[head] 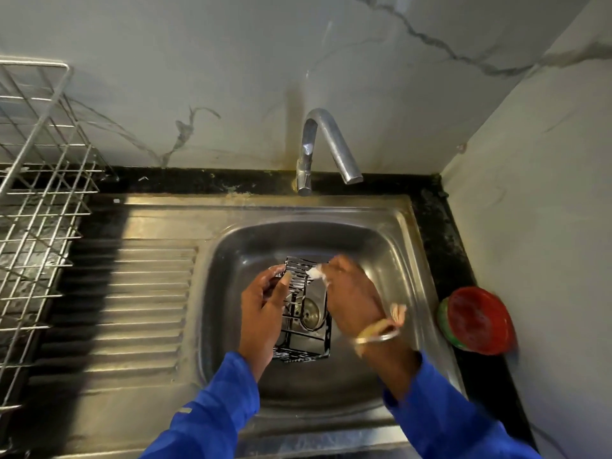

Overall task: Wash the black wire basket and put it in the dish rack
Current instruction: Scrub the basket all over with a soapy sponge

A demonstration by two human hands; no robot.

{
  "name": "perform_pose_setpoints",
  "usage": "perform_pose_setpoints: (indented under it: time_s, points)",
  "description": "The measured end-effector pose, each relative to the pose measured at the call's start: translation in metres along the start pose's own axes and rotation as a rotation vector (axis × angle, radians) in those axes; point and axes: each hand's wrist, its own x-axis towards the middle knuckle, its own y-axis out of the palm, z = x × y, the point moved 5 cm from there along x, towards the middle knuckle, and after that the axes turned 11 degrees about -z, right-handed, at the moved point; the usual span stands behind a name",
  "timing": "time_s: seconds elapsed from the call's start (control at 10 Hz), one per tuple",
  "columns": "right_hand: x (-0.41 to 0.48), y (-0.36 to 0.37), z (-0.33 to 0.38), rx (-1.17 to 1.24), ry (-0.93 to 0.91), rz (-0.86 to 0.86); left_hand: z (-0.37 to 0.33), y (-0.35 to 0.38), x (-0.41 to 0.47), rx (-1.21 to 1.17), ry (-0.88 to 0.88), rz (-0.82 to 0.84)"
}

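One black wire basket (306, 313) is held above the bowl of the single steel sink (381, 260), between the two hands and touched by both. Its left edge is gripped by the left hand (265, 298), with the thumb laid across the upper wires and the fingers curled behind them. A small white foamy wad (314, 273) is pinched in the curled fingers of the right hand (351, 293) and pressed against the basket's top right corner; what the wad is made of cannot be made out, since that hand is blurred. Inside the basket only wires and traces of foam are seen, and through its bars one round drain (309, 311) is visible at the bottom of the bowl. One bent tap (318, 150) stands beyond the hands. Well to the left of the left hand one wire dish rack (39, 193) is seen, cut off by the picture's edge. To the right of the right hand, against the wall, one round red and green object (477, 321) is set; its nature cannot be told. Two blue sleeves (212, 409) are counted, both cut off below, and a bangle (377, 336) is worn on the right wrist.
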Motion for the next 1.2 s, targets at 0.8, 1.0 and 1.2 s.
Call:
perform_pose_setpoints:
  time_s: [0.8,1.0,1.2]
  points:
    - [0.025,-0.008,0.022,-0.059,0.059,-0.056,-0.017,0.017,-0.013,-0.08,-0.183,0.109]
    - [-0.058,-0.001,0.059,0.051,-0.128,0.062,-0.008,0.004,-0.004,-0.075,-0.193,0.04]
    - [0.017,-0.008,0.015,-0.036,0.094,-0.089,-0.009,0.003,-0.009,-0.057,-0.204,0.048]
